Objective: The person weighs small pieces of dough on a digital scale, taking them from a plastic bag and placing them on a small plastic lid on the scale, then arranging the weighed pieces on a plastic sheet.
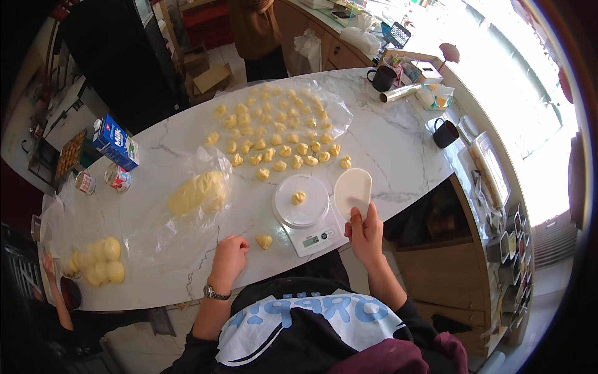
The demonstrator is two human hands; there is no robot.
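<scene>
My right hand (364, 234) grips a cream plastic dough scraper (352, 190), raised beside a white digital scale (317, 240). A small yellow dough piece (298, 198) sits on the scale's round plate. Another piece (264, 241) lies on the marble counter between the scale and my left hand (229, 255), whose fingers are curled near the tabletop; what they hold, if anything, is hidden. A large dough mass (196, 192) lies in clear plastic further left. Several small dough pieces (280, 128) are spread over the counter and a plastic sheet beyond the scale.
Smooth dough balls (99, 258) lie at left, near another person's hand (50, 265). A milk carton (115, 143) and two cans (118, 177) stand back left. Mugs (446, 133) and a foil roll (400, 93) are at right. Another person (258, 37) stands across the counter.
</scene>
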